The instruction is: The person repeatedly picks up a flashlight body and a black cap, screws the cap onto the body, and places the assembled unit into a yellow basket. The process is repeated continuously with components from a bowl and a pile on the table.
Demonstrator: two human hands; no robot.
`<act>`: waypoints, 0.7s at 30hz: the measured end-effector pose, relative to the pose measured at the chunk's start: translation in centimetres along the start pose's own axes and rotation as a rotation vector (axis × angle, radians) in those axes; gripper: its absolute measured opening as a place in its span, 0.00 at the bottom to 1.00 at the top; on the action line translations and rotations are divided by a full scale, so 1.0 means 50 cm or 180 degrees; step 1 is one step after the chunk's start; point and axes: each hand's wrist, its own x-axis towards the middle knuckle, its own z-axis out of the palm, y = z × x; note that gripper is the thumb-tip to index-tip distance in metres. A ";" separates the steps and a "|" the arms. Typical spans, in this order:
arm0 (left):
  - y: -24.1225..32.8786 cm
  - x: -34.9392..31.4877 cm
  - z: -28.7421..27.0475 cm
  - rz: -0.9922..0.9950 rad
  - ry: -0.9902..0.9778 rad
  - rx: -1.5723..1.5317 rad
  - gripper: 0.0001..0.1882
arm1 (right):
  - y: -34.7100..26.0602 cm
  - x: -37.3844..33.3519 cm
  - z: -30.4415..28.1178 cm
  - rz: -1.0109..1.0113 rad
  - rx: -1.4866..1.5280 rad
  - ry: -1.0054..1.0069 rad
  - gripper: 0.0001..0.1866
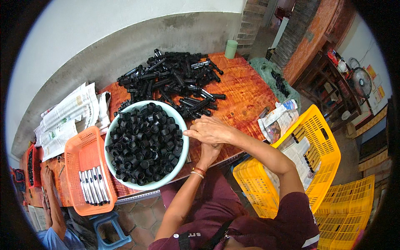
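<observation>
My right hand [209, 130] is closed, its fingers curled, just past the right rim of a pale green basin [186, 139]. Whatever it may hold is hidden. Below it is my left hand [211, 151], its fingers mostly covered by the right one. The basin is heaped with short black plastic caps [143, 143] and stands at the table's front edge. Behind the hands lies a large loose pile of black tube-shaped parts [166, 79], some with silver sections.
A pink basket [75, 154] left of the basin holds several silver tubes [95, 185]. At right, a yellow crate [329, 146] has newspaper and black-and-gold tubes. Newspapers [73, 108] lie at the left. A co-worker's hands [48, 183] are by the table's left end, near a blue stool [111, 231].
</observation>
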 end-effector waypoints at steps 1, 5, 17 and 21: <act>-0.026 0.004 -0.002 0.0295 -0.0049 0.0323 0.18 | 0.007 0.004 -0.006 -0.0078 0.0242 0.0282 0.34; 0.036 0.013 0.002 -0.0082 -0.0002 0.0092 0.09 | 0.040 -0.046 -0.059 -0.0131 0.1017 0.1113 0.27; 0.030 0.010 -0.006 -0.0066 -0.0068 -0.0015 0.13 | 0.035 -0.182 -0.058 -0.0712 0.0598 0.1157 0.15; 0.037 0.011 -0.008 -0.0114 -0.0135 0.0025 0.15 | 0.037 -0.180 -0.059 -0.0856 0.0551 0.1115 0.13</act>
